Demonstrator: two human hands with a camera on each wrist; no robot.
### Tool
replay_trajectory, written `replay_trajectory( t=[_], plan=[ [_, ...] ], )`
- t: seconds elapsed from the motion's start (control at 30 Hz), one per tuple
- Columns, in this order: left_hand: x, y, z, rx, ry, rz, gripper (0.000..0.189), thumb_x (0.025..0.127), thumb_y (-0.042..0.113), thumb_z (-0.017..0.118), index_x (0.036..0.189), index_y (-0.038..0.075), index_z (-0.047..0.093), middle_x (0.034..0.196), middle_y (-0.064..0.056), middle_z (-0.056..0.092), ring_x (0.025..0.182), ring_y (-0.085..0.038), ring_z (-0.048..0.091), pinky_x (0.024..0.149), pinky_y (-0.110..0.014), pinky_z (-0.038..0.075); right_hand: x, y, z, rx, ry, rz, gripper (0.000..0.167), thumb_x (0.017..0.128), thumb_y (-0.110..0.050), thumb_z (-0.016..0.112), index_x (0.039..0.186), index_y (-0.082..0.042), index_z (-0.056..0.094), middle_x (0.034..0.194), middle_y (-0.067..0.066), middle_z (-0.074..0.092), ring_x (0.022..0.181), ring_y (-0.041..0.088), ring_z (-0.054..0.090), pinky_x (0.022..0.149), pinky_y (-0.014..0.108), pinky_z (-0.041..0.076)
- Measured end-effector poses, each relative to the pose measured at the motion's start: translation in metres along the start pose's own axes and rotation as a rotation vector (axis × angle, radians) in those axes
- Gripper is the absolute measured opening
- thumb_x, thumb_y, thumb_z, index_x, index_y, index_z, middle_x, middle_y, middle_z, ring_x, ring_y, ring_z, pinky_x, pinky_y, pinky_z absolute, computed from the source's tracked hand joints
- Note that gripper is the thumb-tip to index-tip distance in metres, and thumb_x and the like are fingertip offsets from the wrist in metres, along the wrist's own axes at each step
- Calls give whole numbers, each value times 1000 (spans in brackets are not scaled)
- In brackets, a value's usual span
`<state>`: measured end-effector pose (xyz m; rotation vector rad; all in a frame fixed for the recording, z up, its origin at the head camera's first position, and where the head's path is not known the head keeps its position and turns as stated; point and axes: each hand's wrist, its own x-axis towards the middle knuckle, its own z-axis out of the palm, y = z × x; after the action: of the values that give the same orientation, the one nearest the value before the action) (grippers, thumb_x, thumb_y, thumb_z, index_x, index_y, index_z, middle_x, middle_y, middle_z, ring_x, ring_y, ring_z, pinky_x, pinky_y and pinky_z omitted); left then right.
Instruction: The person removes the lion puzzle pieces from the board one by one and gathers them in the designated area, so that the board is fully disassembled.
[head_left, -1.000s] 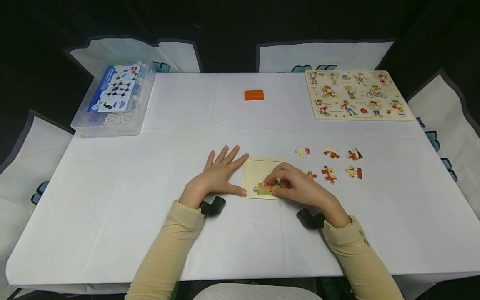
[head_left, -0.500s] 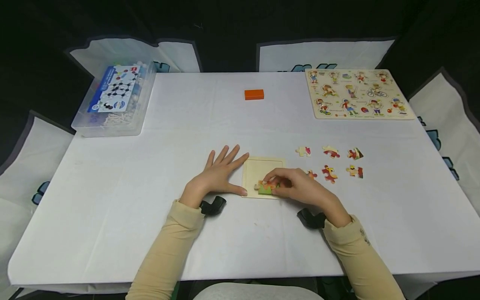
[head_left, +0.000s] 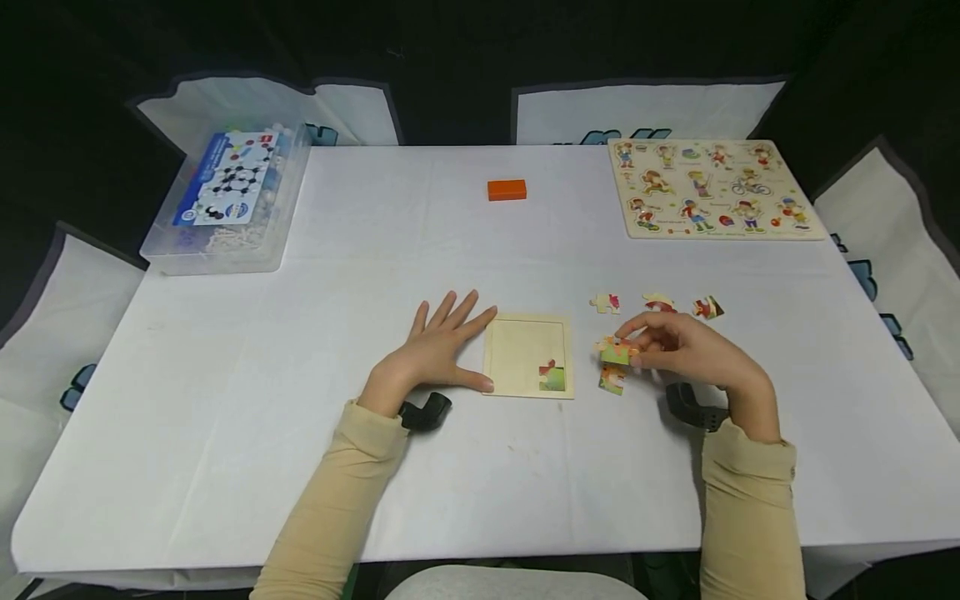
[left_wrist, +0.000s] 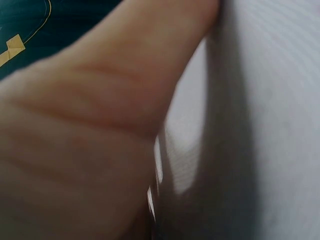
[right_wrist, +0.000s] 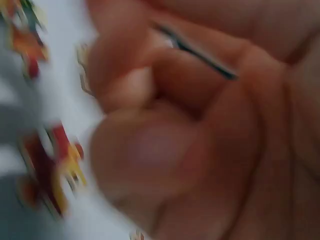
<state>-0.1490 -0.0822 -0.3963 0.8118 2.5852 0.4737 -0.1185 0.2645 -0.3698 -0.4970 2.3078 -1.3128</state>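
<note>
In the head view my left hand [head_left: 431,350] lies flat with spread fingers on the table, its forefinger and thumb tips at the left edge of a wooden puzzle tray [head_left: 522,354]. One jigsaw piece [head_left: 552,377] sits in the tray's lower right corner. To the right of the tray, my right hand [head_left: 686,346] pinches a green and orange jigsaw piece [head_left: 615,350] between thumb and fingers. Just below it another jigsaw piece [head_left: 611,380] lies on the table. The left wrist view is filled by the hand [left_wrist: 100,110] and cloth. Blurred pieces appear beside the right hand [right_wrist: 165,140] in its wrist view.
Loose jigsaw pieces lie beyond the right hand, among them a white and pink piece [head_left: 605,303] and a red piece [head_left: 708,307]. Farther back are an orange block [head_left: 507,190], a picture puzzle board [head_left: 716,190] and a clear plastic box [head_left: 225,208].
My right hand has moved right, out of the tray, carrying the green and orange piece. The corner piece in the tray now shows. My left hand has stayed in place.
</note>
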Motion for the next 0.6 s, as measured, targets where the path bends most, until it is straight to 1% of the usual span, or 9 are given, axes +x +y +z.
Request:
replay_trajectory(
  t=[0.1, 0.17, 0.27, 0.33, 0.43, 0.53, 0.6],
  plan=[
    [0, 1, 0, -6, 0, 0, 103, 68, 59, 69, 147, 24, 13, 151, -5, -4, 135, -27, -13, 102, -51, -13, -9, 8, -9, -14, -68, 56, 26, 84, -7, 64, 109, -2, 59, 86, 10, 58, 71, 15, 51, 58, 25, 43],
    [-1, 1, -1, -8, 0, -1, 103, 68, 59, 68, 147, 24, 12, 151, -4, -5, 135, -27, -13, 102, -51, -13, -12, 12, -12, -8, -104, 59, 26, 84, -6, 63, 109, 0, 58, 88, 11, 58, 72, 13, 50, 60, 24, 44],
    [-1, 1, -1, -11, -2, -4, 103, 68, 59, 68, 147, 25, 12, 151, -4, -5, 135, -26, -13, 102, -51, -13, -14, 16, -14, 7, -138, 73, 26, 85, -5, 62, 109, 3, 58, 92, 12, 58, 75, 13, 51, 64, 24, 44],
    [-1, 0, -1, -11, -2, -5, 103, 67, 59, 68, 147, 24, 12, 151, -4, -5, 135, -27, -13, 102, -51, -13, -14, 17, -15, 11, -150, 95, 26, 85, -6, 62, 108, 3, 58, 91, 12, 57, 75, 13, 50, 65, 24, 44],
    [-1, -1, 0, -14, -1, -5, 103, 67, 60, 68, 147, 25, 12, 151, -4, -5, 135, -26, -14, 102, -50, -14, -16, 17, -16, -17, -137, 143, 28, 84, -12, 64, 108, 2, 59, 86, 9, 56, 74, 12, 48, 65, 24, 42],
    [-1, -2, 1, -13, 4, 0, 103, 67, 61, 67, 147, 26, 12, 151, -3, -5, 135, -25, -14, 102, -50, -14, -19, 15, -17, -75, -89, 179, 31, 83, -18, 67, 109, -2, 61, 84, 7, 55, 73, 13, 47, 65, 25, 41],
    [-1, -2, 1, -13, 7, 3, 103, 67, 61, 67, 147, 26, 12, 151, -3, -5, 135, -25, -14, 102, -50, -13, -21, 14, -17, -104, -60, 191, 32, 83, -20, 66, 110, -3, 61, 85, 6, 58, 73, 14, 48, 65, 26, 41]
  ],
)
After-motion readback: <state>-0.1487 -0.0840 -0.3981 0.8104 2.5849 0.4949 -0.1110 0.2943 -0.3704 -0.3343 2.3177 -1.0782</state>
